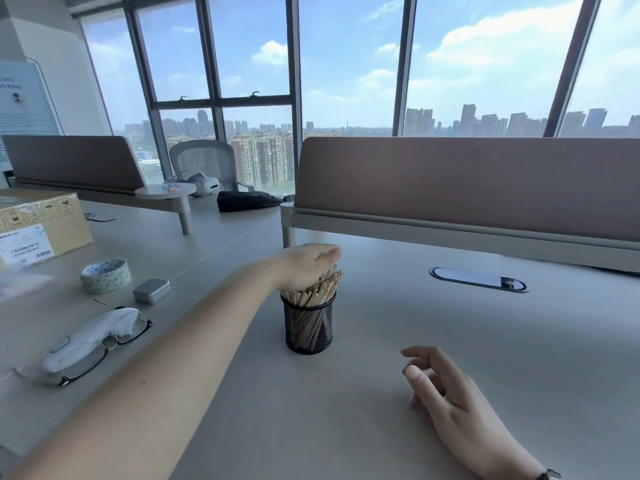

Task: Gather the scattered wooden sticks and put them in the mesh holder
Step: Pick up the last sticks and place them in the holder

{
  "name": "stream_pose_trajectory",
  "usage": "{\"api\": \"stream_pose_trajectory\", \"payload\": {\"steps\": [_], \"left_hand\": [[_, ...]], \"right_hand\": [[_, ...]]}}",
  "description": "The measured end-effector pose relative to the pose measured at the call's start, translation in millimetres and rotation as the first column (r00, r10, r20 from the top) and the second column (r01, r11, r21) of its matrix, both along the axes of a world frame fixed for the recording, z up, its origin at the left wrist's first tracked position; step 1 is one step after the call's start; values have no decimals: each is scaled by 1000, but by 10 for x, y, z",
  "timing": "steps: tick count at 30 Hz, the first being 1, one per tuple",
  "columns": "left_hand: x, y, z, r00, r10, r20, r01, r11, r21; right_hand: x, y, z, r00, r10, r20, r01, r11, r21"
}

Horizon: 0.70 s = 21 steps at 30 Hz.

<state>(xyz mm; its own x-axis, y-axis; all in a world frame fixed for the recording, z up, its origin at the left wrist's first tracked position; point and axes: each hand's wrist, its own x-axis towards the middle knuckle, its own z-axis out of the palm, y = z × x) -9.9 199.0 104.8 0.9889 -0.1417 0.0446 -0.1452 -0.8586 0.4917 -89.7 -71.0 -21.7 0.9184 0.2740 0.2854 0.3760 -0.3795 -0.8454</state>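
A: Nearest us, at about five o'clock, the right hand rests on the surface, its grip loosely curled around nothing.

B: And the holder?

A: The black mesh holder stands upright dead centre, just past that hand. The wooden sticks are packed in it, fanning toward one o'clock above the rim. I see no loose sticks lying about.

B: So the left hand is finishing?

A: I'd judge so. It lies over the stick tops from ten o'clock; its fingers are hidden on the far side, so whether the grip is closed on them I cannot tell.

B: Advice?

A: Press down gently and evenly to settle the tips. The right hand could steady the holder's wall, as a sideways shove may tip it.

B: Clutter?

A: At nine o'clock: eyeglasses, a small tin, a tape roll.
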Motion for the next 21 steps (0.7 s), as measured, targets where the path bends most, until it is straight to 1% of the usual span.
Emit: {"api": "stream_pose_trajectory", "payload": {"steps": [1, 2, 3, 4, 5, 7, 8, 10, 14, 16, 18, 19, 21], "left_hand": [[-34, -19, 37, 998, -1, 63, 5, 998, -66], [-46, -33, 68, 991, 15, 135, -2, 995, -95], [-42, -55, 93, 981, 38, 192, -24, 997, -71], [-24, -76, 104, 975, 68, 214, -68, 998, -4], [-7, -105, 105, 975, 106, 196, -124, 989, 85], [36, -172, 66, 977, 188, 101, -210, 934, 288], [59, -212, 21, 975, 213, 69, -223, 903, 367], [86, -286, -68, 972, 225, 71, -233, 873, 429], [131, -338, -123, 974, 205, 91, -225, 881, 417], [123, -347, -133, 973, 196, 121, -226, 910, 347], [61, -356, -157, 972, 146, 182, -190, 948, 254], [13, -359, -172, 965, 120, 233, -175, 957, 232], [-35, -343, -198, 943, 99, 318, -188, 947, 262]], "right_hand": [[-2, -1, -1, 1000, 2, -1, -2, 1000, 1], [-6, -2, 0, 1000, 5, -2, -5, 1000, 3], [-8, -2, -2, 1000, 7, -4, -7, 1000, 4], [-7, -2, -7, 1000, 10, -5, -10, 1000, 4], [-4, -2, -11, 1000, 11, -6, -11, 1000, 2], [2, -5, -16, 1000, 12, -6, -13, 1000, -1], [0, -7, -16, 1000, 12, -7, -12, 1000, 1], [-13, -12, -11, 1000, 10, -5, -10, 1000, 2], [-25, -55, -26, 1000, 14, -6, -14, 1000, -11], [-35, -69, -27, 1000, 20, -6, -20, 1000, -14], [-50, -75, -18, 1000, 23, -1, -23, 1000, -21], [-58, -75, -15, 1000, 24, 1, -24, 999, -28], [-63, -79, -22, 1000, 25, 4, -25, 999, -36]]}}
